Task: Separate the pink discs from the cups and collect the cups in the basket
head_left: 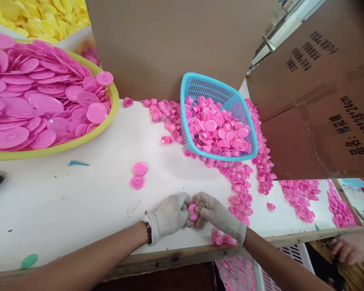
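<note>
Both my hands wear white cloth gloves and meet near the table's front edge. My left hand [170,214] and my right hand [214,214] are closed together around one small pink plastic piece [193,211], which shows between the fingertips. Two pink discs [138,175] lie flat on the white table [79,202] a little beyond my left hand. A couple of pink cups [221,238] lie under my right wrist. More loose pink cups [239,190] are heaped just right of my right hand.
A blue basket [188,121] full of pink cups stands behind my hands. A yellow-green basin [115,101] of pink discs fills the left. Cardboard boxes [315,101] stand at the back and right. Another person's hand [352,246] shows at lower right. A green disc [29,260] lies front left.
</note>
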Motion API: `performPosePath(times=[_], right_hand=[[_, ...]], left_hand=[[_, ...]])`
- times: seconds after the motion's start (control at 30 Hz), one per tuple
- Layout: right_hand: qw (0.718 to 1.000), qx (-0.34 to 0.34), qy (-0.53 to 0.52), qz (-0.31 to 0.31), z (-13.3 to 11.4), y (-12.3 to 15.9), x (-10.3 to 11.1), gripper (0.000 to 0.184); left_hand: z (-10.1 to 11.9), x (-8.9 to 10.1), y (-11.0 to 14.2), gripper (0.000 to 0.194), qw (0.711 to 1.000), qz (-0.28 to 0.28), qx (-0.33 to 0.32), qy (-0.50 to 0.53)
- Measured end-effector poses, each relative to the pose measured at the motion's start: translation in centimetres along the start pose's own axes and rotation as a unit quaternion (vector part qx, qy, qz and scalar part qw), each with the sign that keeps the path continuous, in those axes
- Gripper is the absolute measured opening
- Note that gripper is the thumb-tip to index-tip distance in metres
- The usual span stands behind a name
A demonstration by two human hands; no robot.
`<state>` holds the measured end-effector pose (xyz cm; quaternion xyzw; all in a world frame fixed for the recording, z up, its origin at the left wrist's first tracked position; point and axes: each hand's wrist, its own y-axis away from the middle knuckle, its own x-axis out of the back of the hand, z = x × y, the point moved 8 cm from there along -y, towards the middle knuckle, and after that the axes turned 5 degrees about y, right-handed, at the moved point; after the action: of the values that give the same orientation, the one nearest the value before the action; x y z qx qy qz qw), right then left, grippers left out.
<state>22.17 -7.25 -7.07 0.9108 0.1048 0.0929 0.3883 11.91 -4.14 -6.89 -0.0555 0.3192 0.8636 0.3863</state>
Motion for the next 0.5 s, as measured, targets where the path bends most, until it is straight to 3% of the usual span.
performPosePath(times=[0.27,0.4,0.5], right_hand=[[0.999,0.011,0.03,0.026,0.3,0.2,-0.1,0.03],[0.998,-0.038,0.037,-0.039,-0.8,0.0,-0.6,0.032],[0.994,-0.071,0.057,-0.063,-1.7,-0.1,-0.9,0.025]], left_hand=[[1.2,-0.4,0.2,0.016,1.0,0.0,-0.001,-0.023],[1.2,0.1,0.2,0.02,0.999,0.014,-0.021,-0.047],[0.8,0.4,0.4,0.02,1.0,0.013,-0.012,-0.005]])
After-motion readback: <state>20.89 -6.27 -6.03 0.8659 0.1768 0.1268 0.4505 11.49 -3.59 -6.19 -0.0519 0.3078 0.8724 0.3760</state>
